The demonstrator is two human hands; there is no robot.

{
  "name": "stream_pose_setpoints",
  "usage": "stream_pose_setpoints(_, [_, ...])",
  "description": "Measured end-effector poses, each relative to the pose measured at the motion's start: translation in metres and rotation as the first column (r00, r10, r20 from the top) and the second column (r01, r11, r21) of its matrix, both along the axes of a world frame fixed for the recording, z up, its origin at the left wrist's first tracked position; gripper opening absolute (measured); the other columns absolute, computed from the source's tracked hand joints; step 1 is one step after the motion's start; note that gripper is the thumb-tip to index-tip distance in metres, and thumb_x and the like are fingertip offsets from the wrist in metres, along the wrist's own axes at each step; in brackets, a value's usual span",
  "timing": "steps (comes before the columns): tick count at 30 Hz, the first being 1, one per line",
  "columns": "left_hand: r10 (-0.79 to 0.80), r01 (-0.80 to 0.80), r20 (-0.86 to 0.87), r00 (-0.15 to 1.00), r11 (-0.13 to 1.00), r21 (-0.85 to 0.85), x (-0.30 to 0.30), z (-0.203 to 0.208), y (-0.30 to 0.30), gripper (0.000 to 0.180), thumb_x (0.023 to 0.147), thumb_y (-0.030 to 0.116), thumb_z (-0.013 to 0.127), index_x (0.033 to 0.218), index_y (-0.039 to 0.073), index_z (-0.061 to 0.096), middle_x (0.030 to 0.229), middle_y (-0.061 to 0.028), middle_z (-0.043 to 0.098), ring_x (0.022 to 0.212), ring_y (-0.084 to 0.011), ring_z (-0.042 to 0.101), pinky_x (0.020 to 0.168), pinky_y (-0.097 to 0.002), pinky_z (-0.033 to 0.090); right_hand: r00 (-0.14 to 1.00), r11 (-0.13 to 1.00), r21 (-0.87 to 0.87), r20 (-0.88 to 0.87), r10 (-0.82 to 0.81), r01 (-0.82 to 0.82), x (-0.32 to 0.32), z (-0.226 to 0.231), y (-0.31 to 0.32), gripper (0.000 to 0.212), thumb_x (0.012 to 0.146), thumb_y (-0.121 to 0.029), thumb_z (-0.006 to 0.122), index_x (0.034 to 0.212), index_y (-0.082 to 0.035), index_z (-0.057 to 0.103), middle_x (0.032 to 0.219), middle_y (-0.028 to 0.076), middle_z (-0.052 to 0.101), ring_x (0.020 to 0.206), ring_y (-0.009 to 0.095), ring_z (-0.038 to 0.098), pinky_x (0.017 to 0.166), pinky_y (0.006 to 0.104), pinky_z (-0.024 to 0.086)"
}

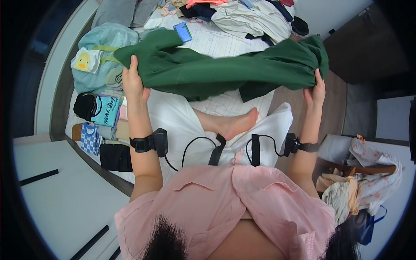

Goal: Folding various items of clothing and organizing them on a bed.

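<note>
A dark green garment (208,71) is stretched out sideways in the air above my lap. It hangs in loose folds, so its exact kind is unclear. Its left end is gripped by my left hand (135,83), the thumb up along the cloth and the other fingers hidden behind it. My right hand (316,90) pinches the opposite, bunched end. One narrower part of the cloth, like a sleeve, sticks out at the far left, and another flap droops at the near right. Below lie my legs in white trousers (173,117).
Folded clothes, including a turquoise printed one (105,112) and a blue checked one (90,138), lie in rows on the bed at left. A loose clothes heap (251,19) covers the far end, near a blue phone-like object (183,32). Draped fabrics (364,173) hang at right.
</note>
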State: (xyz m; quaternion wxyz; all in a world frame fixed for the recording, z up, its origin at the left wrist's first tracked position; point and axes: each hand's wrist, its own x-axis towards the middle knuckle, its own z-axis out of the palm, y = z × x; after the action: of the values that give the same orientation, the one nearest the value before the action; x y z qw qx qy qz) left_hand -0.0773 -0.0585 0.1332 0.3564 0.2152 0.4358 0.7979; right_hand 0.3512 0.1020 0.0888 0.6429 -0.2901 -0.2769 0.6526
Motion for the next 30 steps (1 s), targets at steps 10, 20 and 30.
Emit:
stream_pose_setpoints(10, [0.041,-0.103,-0.134,0.99,0.864,-0.492,-0.038,-0.116,-0.044,0.03,0.091,0.027,0.045,0.104,0.001,0.051,0.097,-0.0109,0.059,0.081,-0.0213,0.06,0.066,-0.0316,0.051,0.864,0.776,-0.627,0.422,0.274,0.06,0.046,-0.175,-0.054,0.018,0.084,-0.024,0.058,0.085,-0.007,0.054,0.073,0.0,0.054,0.057,0.008,0.048,0.044,0.0196,0.04])
stream_pose_setpoints(20, [-0.339,0.329,0.07,0.938,0.809,-0.488,-0.028,-0.101,-0.064,0.033,0.084,0.013,0.056,0.112,-0.003,0.05,0.109,-0.0113,0.056,0.096,-0.0202,0.056,0.083,-0.0302,0.045,0.996,0.685,-0.724,-0.022,0.089,-0.077,0.055,-0.242,-0.057,0.042,0.084,-0.036,0.057,0.103,0.0,0.048,0.101,0.013,0.053,0.087,0.025,0.057,0.077,0.037,0.048])
stream_pose_setpoints(30, [-0.615,-0.47,-0.756,0.224,0.611,-0.637,-0.007,-0.156,-0.007,0.018,0.078,0.013,0.048,0.084,-0.004,0.053,0.081,-0.0263,0.058,0.08,-0.0386,0.058,0.07,-0.0435,0.045,0.886,0.684,-0.565,-0.25,0.391,-0.461,0.029,-0.205,-0.082,0.033,0.087,-0.022,0.053,0.116,-0.008,0.048,0.111,0.007,0.057,0.099,0.021,0.055,0.079,0.0352,0.044])
